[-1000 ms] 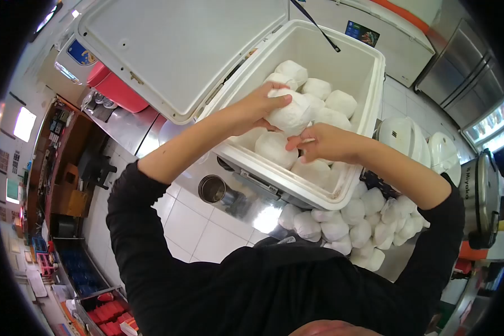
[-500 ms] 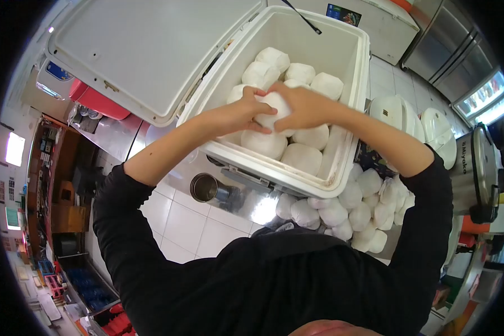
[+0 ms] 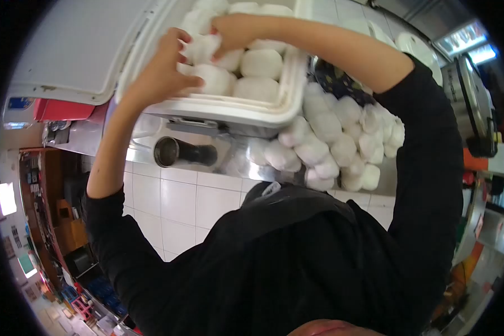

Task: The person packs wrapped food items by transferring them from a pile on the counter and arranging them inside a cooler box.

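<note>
Peeled white coconuts, seemingly wrapped in clear film, fill the white cooler box (image 3: 252,112) in front of me. My left hand (image 3: 161,73) is at the cooler's left side, thumb and fingers spread beside the coconuts. My right hand (image 3: 238,35) reaches in from the right, its fingers apart and pointing left. Between the two hands lies one coconut (image 3: 200,49), with fingertips at its sides; whether they press on it cannot be told through the blur. Another coconut (image 3: 261,64) sits right of my right hand's fingers.
Many more wrapped coconuts (image 3: 341,137) are piled outside the cooler, at its near right. A dark metal cup (image 3: 176,152) lies or leans on the metal surface below the cooler. The cooler's lid (image 3: 78,50) hangs open at left; a red container (image 3: 64,110) is beneath it.
Both hands held a coconut between them over the box; now they are farther apart, fingers spread, with coconuts between them. The camera view has shifted, putting the cooler higher and farther left.
</note>
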### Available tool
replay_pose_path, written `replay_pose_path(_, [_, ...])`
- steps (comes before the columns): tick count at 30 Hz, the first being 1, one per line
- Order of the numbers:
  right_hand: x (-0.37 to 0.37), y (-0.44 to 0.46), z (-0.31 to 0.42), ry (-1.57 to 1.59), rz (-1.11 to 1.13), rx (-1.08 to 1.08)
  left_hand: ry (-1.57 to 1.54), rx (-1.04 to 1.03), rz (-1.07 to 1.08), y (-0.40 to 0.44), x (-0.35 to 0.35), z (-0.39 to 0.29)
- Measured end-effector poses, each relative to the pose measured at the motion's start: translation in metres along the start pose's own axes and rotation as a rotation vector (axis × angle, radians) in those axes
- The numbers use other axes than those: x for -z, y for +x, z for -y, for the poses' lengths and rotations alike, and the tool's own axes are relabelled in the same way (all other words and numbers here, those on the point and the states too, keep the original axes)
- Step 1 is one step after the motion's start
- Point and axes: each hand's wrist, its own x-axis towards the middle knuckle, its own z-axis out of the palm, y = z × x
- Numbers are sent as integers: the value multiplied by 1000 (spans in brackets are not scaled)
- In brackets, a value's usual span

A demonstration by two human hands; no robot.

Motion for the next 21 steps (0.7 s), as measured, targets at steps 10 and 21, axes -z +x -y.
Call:
replay_pose_path(10, [-72,-304,-60,71,-570,96,-281,-305,-251,-139,-166,-104])
replay_pose_path(21, [-346,-478,-113,343,-425,-714,222,-787,61,-112,-417,-181])
